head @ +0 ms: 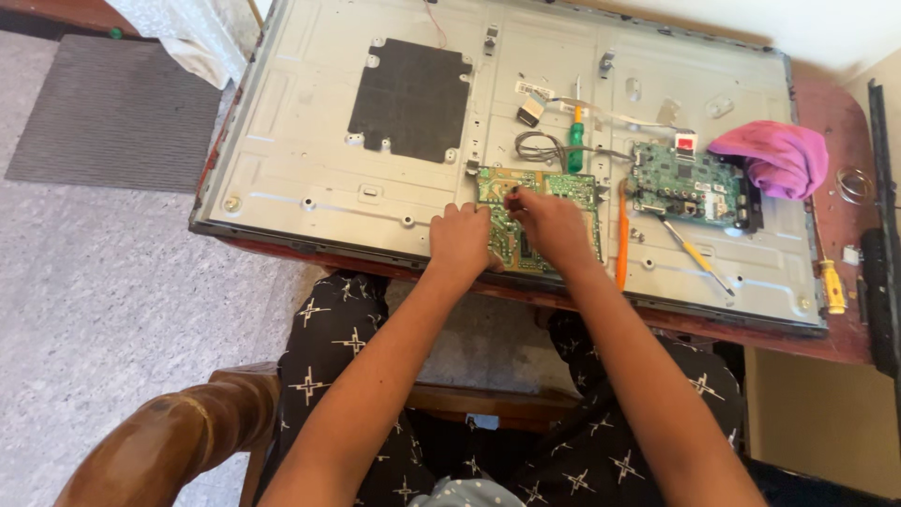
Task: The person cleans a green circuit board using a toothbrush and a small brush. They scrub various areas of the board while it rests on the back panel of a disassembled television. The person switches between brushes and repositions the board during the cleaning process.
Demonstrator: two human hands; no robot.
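A large flat metal back panel of a screen [310,150] lies on a reddish table. Near its front edge sits a green circuit board [577,188]. My left hand [460,239] rests in a loose fist on the board's left side. My right hand [549,225] lies on the board's middle, its fingertips pinched on something small at the upper left of the board; what it is cannot be made out. A second green circuit board [685,183] sits to the right.
A green-handled screwdriver [576,145] and grey cables [540,145] lie behind the board. An orange tool [621,235], a yellow-handled screwdriver [696,253], a pink cloth [774,155] and a small yellow tool [832,286] lie to the right. A black pad [410,99] covers part of the panel.
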